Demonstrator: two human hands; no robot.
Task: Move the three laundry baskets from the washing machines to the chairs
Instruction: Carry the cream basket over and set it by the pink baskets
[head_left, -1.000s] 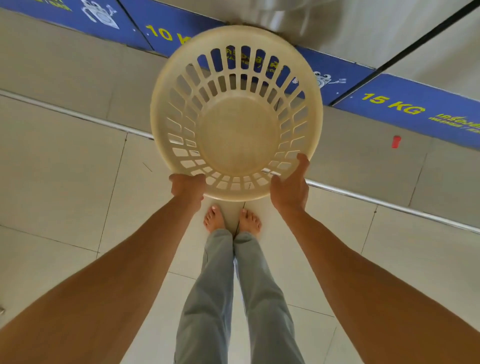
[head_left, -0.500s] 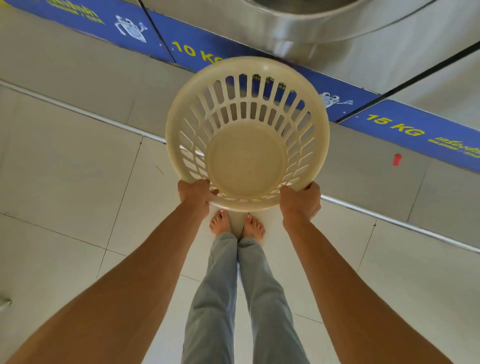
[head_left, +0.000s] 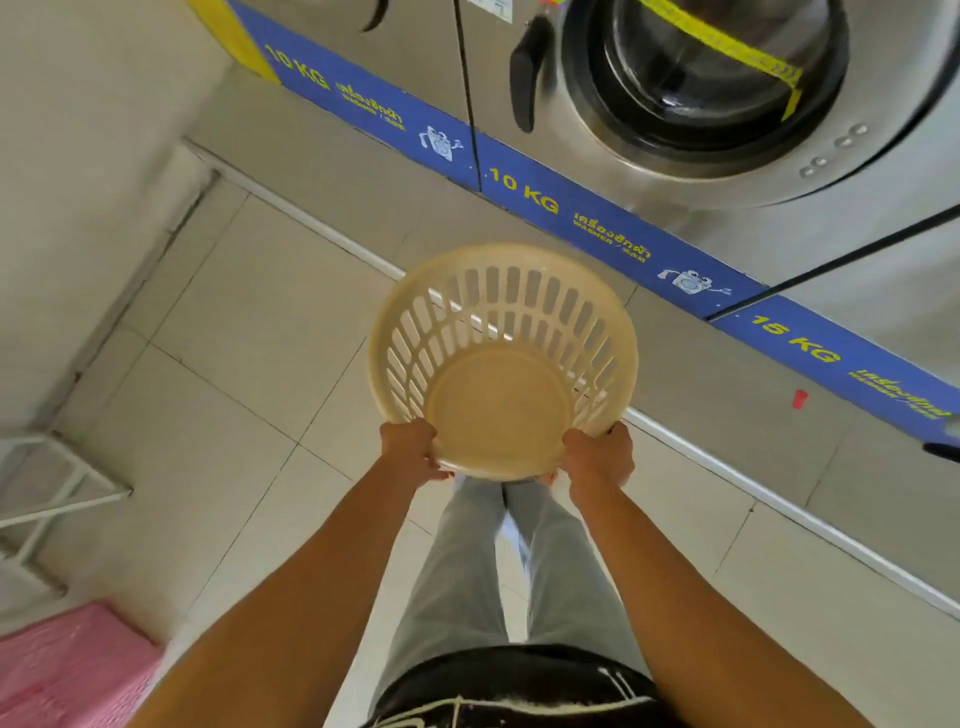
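A round cream plastic laundry basket (head_left: 501, 395) with slotted sides is held in the air in front of me, above the tiled floor, its opening tilted toward me. It is empty. My left hand (head_left: 410, 449) grips its near rim on the left and my right hand (head_left: 597, 452) grips the near rim on the right. A steel front-loading washing machine (head_left: 691, 88) with a round glass door stands at the top right, behind the basket.
Blue strips marked 10 KG and 15 KG (head_left: 524, 195) run along the machines' bases on a raised step. A white metal rack (head_left: 47, 499) and something pink (head_left: 67, 670) sit at the lower left by the wall. A small red object (head_left: 800, 399) lies on the step.
The basket has come lower and nearer to my body. My view has swung up and left, now showing the washer door, the left wall and the rack.
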